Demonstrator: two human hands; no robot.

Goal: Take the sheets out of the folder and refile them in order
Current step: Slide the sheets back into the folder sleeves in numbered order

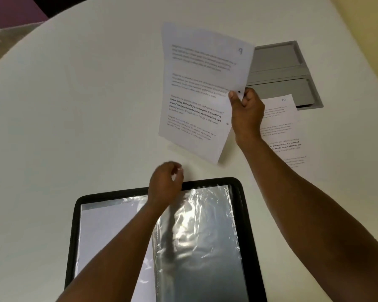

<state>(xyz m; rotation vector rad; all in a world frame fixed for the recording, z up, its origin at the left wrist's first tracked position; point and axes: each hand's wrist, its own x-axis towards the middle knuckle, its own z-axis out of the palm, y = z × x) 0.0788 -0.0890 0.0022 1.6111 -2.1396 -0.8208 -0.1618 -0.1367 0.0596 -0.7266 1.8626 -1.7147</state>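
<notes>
Right hand point(246, 110) pinching the right edge of a white printed sheet marked 9 point(201, 90), thumb on the front near a punched hole, fingers curled behind; sheet lifted off the round white table point(74, 105) and tilted, its lower corner close to the tabletop. Left hand point(165, 186) hovering over the top edge of the open black folder point(247, 214), fingers loosely curled, grasping nothing, slightly blurred. Folder lying flat at the near edge of the table, clear crinkled plastic sleeves point(196, 232) shining across its right half, a pale page behind plastic on its left half. Second white printed sheet marked 10 point(282, 127) lying flat on the table under the right forearm, just beside the lifted sheet. Grey rectangular recessed hatch point(282, 70) set into the tabletop beyond, partly covered by both sheets.
</notes>
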